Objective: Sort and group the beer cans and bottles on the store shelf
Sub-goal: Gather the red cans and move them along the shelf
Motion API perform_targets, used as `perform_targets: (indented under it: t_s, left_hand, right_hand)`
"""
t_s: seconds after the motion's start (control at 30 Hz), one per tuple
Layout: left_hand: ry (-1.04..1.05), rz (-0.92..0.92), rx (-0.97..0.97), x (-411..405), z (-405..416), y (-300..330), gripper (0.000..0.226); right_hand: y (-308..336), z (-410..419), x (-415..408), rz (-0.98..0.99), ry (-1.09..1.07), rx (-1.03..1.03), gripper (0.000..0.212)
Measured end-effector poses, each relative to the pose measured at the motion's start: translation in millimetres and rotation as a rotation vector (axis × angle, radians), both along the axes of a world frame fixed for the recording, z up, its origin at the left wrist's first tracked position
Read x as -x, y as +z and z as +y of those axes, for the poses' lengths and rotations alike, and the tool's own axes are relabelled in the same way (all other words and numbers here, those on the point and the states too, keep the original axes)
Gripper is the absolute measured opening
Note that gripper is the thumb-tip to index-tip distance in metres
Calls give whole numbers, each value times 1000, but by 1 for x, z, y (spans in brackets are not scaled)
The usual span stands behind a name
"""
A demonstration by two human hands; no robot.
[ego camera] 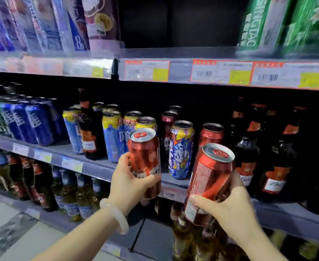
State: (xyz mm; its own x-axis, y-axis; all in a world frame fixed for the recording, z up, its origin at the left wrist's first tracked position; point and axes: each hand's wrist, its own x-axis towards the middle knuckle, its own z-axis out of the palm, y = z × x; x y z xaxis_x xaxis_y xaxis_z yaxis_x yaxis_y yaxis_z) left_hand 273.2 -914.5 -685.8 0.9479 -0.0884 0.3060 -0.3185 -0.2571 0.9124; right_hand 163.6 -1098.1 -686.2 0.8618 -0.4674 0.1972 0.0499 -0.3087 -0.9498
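My left hand grips a red beer can upright in front of the middle shelf. My right hand grips a second red can, tilted to the right, just off the shelf edge. Behind them on the shelf stand blue-and-yellow cans, a white-blue patterned can, another red can, a dark red can and a dark bottle among the cans. Dark bottles with red labels fill the shelf's right side. Blue cans stand at the left.
The upper shelf holds blue packs at left and green cartons at right, with a dark gap between them. Price tags line its edge. The lower shelf carries several bottles. Grey floor lies at bottom left.
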Motion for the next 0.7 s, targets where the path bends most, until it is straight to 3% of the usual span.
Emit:
perform_targets:
  t_s: [0.27, 0.43, 0.7]
  left_hand:
    - [-64, 27, 37, -44, -23, 5, 55]
    - [7, 64, 40, -50, -42, 11, 62]
    - [42, 86, -31, -53, -56, -6, 63]
  right_hand:
    - [13, 22, -30, 17, -163, 62, 76]
    - [19, 24, -28, 48, -206, 58, 81]
    - [21, 26, -29, 22, -257, 28, 76]
